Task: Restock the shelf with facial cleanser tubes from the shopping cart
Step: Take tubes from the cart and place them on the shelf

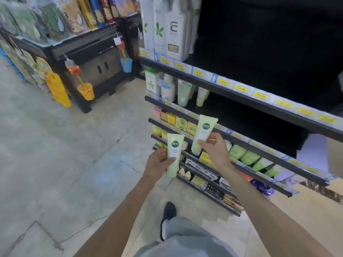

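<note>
1. Left hand [161, 162] grips a pale green cleanser tube [173, 154] around its lower half, cap down, label facing the camera, which looks like a way to keep it shelf-ready.
2. Right hand [213, 148] pinches a second tube [202, 135] near its middle, holding it a little higher and closer to the shelf [241, 93].
3. Both tubes hang in the air just in front of the shelf, touching none of its rails.
4. On the shelf, a matching green tube [201, 95] stands cap down beside a grey-green one [183, 92]; the dark gap to its right looks like the target.
5. My read: each hand carries one tube so two go in per trip.
6. The cart is out of view.
</note>
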Demonstrator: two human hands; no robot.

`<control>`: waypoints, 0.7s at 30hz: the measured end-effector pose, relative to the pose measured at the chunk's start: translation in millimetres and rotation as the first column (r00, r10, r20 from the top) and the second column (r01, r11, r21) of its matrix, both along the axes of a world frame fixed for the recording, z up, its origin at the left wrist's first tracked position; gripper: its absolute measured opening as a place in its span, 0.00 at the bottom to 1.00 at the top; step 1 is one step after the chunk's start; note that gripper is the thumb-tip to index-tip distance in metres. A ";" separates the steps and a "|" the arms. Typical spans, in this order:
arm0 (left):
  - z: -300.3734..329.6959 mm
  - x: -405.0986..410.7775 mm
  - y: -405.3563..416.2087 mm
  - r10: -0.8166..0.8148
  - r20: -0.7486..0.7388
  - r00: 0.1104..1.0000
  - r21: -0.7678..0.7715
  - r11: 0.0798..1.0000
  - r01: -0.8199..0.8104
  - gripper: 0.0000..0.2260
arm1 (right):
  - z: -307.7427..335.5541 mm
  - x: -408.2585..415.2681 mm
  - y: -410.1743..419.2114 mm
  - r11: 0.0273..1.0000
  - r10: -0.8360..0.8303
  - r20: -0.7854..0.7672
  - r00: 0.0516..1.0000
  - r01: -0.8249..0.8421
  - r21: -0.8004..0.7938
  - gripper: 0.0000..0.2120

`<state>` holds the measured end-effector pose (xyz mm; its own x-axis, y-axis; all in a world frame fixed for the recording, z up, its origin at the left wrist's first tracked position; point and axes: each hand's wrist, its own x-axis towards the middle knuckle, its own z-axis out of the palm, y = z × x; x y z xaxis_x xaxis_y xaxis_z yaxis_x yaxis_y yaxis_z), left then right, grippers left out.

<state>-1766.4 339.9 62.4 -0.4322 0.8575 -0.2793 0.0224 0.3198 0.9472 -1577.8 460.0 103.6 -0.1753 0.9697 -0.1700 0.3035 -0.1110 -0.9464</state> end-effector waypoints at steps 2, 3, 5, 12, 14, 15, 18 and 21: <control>-3.2 -14.3 20.9 -0.005 -0.007 1.000 -0.015 1.000 0.005 0.11 | -0.5 -15.1 30.7 0.999 -0.035 -0.011 0.999 0.035 0.030 0.16; -3.9 -20.8 30.2 -0.003 0.000 1.000 -0.016 1.000 0.003 0.12 | 0.3 -22.3 44.7 0.997 -0.056 -0.023 0.998 0.057 0.044 0.16; -4.5 -32.9 51.0 -0.006 0.001 1.000 -0.012 1.000 0.006 0.11 | 1.6 -35.9 73.9 0.992 -0.104 -0.041 0.994 0.107 0.070 0.15; -6.7 -60.7 105.9 -0.059 -0.035 0.998 -0.025 0.998 0.058 0.14 | -3.8 -68.8 139.0 0.969 -0.176 -0.052 0.983 0.182 0.167 0.15; -7.8 -65.7 116.6 -0.084 -0.032 0.996 -0.023 0.996 0.083 0.14 | -10.9 -76.2 150.3 0.967 -0.176 -0.051 0.983 0.182 0.177 0.16; -8.9 -67.6 121.2 -0.095 -0.031 0.995 -0.026 0.995 0.095 0.13 | -15.5 -79.7 155.6 0.967 -0.179 -0.037 0.983 0.182 0.179 0.16; -14.6 -73.1 134.7 -0.114 -0.034 0.993 -0.049 0.992 0.112 0.14 | -28.9 -88.0 168.1 0.969 -0.170 0.058 0.984 0.157 0.189 0.16; -19.4 -77.9 144.1 -0.118 -0.035 0.992 -0.056 0.992 0.116 0.16 | -38.9 -94.5 177.1 0.963 -0.179 0.128 0.976 0.147 0.224 0.15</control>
<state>-1844.3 484.0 43.0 -0.3410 0.8869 -0.3115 0.0980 0.3631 0.9266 -1672.3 637.1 64.7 -0.0007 0.9995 0.0306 0.4345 0.0278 -0.9002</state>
